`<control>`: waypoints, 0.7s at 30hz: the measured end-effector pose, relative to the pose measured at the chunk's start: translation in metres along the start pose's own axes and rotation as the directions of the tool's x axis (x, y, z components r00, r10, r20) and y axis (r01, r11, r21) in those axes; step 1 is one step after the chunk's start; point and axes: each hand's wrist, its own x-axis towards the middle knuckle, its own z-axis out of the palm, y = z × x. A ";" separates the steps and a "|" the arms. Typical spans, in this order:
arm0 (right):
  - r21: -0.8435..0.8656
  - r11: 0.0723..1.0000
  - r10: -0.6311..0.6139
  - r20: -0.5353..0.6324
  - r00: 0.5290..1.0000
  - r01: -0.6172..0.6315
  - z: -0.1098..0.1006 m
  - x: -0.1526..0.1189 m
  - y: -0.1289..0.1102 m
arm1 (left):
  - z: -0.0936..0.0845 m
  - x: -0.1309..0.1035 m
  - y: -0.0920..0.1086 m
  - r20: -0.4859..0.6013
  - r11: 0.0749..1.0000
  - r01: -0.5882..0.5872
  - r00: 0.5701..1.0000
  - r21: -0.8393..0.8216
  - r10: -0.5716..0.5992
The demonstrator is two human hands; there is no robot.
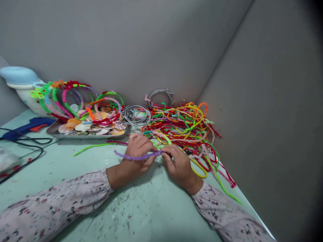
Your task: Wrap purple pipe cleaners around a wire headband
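Observation:
A purple pipe cleaner (135, 157) is pinched between my two hands, its loose end pointing left across the back of my left hand. My left hand (137, 153) grips it with thumb and fingers. Close beside it, my right hand (179, 165) pinches the same pipe cleaner at its right end. A light green fuzzy strip (165, 137) arches up just behind my fingertips; whether it joins the purple one is hidden. Beyond my right hand lies a tangled heap of coloured pipe cleaners (181, 122).
A metal tray (87, 136) holds shells, with fuzzy headbands (66, 97) standing over it. Coiled grey wire (136, 116) lies beside it. At left are a blue glue gun (27, 127) with a black cord and a white bin with a blue lid (19, 75). Grey walls enclose the table (141, 215).

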 end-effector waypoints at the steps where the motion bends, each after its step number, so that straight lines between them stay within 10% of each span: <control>1: 0.000 1.000 -0.003 0.002 1.000 0.003 0.000 0.000 0.000 | 0.000 0.000 0.000 0.007 1.000 0.004 1.000 -0.011 -0.004; 21: -0.001 1.000 -0.002 0.003 1.000 0.002 0.000 0.000 0.001 | 0.004 -0.001 0.001 0.040 0.995 0.090 0.995 -0.043 -0.089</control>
